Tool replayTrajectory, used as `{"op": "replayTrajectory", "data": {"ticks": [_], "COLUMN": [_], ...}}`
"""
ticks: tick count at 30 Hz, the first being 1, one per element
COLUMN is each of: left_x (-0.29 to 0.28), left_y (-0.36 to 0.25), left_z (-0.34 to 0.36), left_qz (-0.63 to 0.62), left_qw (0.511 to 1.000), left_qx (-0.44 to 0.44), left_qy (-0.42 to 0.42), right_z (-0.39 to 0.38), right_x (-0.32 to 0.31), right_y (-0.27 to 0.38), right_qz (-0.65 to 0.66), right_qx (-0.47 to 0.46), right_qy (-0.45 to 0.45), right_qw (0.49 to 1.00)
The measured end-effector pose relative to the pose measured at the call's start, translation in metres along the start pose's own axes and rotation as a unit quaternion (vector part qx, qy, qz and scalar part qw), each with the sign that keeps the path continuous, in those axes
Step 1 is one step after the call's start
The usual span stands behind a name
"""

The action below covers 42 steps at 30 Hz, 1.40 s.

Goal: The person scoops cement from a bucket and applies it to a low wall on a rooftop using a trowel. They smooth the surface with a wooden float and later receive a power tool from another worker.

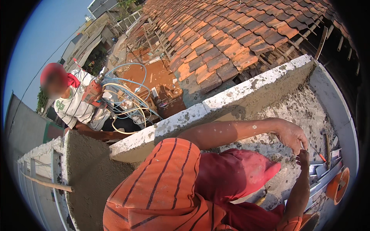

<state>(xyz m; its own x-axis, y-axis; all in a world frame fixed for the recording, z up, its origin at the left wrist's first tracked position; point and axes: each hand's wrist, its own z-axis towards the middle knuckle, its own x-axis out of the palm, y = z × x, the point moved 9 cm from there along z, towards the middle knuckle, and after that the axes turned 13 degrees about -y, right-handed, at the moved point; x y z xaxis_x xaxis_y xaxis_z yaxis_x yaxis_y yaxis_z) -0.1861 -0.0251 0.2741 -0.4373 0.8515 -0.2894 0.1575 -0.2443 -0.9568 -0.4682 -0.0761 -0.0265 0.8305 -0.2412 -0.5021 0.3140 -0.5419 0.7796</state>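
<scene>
A person in an orange striped shirt (162,184) and a red cap (239,173) crouches just below the camera, facing right. Both arms in the picture seem to be this co-worker's. The wearer's own hands do not show, so I cannot tell whether they are open or what they hold.

The co-worker's far hand (291,134) curls downward with its fingertips pinched together. The near hand (303,157) rises to meet it, fingers closed up against them. Whatever small thing they hold between them is too small to make out. A thin orange-tipped tool (319,155) lies just beside them on the mortar-crusted floor (296,104), with light metal profiles (322,175) and an orange bucket (340,185) near.

The parapet wall (216,104) already carries a rough grey mortar coat on its inner face and at its left end (88,165). Its top edge is pale and patchy, so smoothing and finishing look to be left. The floor corner by the hands is lumpy and littered, which suggests work there is at an early stage.

Beyond the wall another person (75,102) holds a red power drill (92,92) among looped hoses (127,92). A clay tile roof (239,34) lies behind.
</scene>
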Motion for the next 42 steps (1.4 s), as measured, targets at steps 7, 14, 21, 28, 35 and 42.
{"op": "replayTrajectory", "data": {"ticks": [7,14,21,28,35,42], "left_x": [0.002,-0.056,-0.093,-0.128,-0.159,-0.151], "left_y": [0.013,0.055,0.032,0.044,0.011,0.007], "left_z": [-0.211,-0.607,-0.686,-0.68,-0.634,-0.588], "left_qz": [-0.21,-0.229,-0.27,-0.255,-0.26,-0.314], "left_qw": [0.954,0.237,0.183,0.247,0.283,0.223], "left_qx": [-0.099,0.014,0.195,0.294,0.406,0.412], "left_qy": [-0.192,-0.944,-0.925,-0.887,-0.83,-0.826], "right_z": [0.042,0.089,0.097,0.084,0.107,0.079], "right_x": [0.071,0.11,0.141,0.149,0.133,0.131], "right_y": [0.006,0.018,0.042,0.043,0.02,0.053], "right_qz": [-0.021,-0.001,0.022,-0.036,-0.104,-0.039], "right_qx": [-0.002,-0.035,-0.087,-0.071,-0.072,-0.174], "right_qy": [0.101,0.064,0.103,0.115,0.094,0.101], "right_qw": [0.995,0.997,0.991,0.99,0.987,0.979]}}
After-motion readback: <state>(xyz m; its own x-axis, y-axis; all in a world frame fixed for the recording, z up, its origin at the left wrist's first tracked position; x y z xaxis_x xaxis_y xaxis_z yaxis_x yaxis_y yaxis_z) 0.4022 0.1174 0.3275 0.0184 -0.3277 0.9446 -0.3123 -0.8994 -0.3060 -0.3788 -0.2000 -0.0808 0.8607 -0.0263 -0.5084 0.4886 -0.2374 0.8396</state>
